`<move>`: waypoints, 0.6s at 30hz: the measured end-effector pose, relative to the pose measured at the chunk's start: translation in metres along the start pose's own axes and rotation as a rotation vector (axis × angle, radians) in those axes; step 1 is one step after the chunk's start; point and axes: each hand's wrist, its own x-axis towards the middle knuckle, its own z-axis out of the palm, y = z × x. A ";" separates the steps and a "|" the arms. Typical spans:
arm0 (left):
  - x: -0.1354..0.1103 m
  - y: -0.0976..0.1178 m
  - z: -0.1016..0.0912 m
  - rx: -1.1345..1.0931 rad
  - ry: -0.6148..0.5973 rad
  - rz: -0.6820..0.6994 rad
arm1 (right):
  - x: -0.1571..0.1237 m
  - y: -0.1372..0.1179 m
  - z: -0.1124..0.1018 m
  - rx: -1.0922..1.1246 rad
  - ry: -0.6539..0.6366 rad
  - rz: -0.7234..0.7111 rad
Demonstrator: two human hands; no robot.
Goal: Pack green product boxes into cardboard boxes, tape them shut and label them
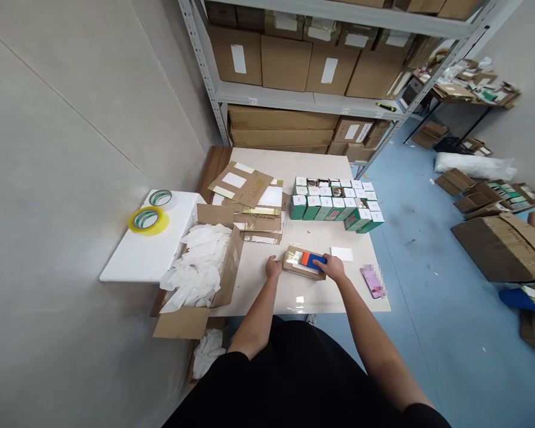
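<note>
A small brown cardboard box [299, 265] lies near the front of the pale table [258, 285]. My right hand [332, 267] is closed round a blue and orange tape dispenser [312, 260] that rests on the box's top. At the box's left end my left hand [273, 267] is curled against it, holding it steady. A white label [341, 254] lies just right of the box.
Rows of small green and white boxes [334, 203] fill the table's far right. Flat cardboard pieces [249, 202] are stacked far left. An open carton of white bags [200, 267] stands left, tape rolls [148, 220] on a white shelf. A phone [372, 281] lies front right.
</note>
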 end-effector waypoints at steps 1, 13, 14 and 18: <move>-0.004 0.002 -0.002 -0.005 0.008 0.012 | 0.001 -0.001 0.000 -0.004 -0.007 0.002; -0.042 0.054 0.011 0.408 -0.230 0.276 | 0.012 0.011 -0.015 -0.078 -0.107 0.005; -0.046 0.055 0.016 0.421 -0.221 0.251 | 0.011 0.016 -0.017 -0.081 -0.116 0.003; -0.062 0.059 0.033 0.464 -0.190 0.166 | 0.009 0.039 -0.024 -0.069 -0.146 -0.042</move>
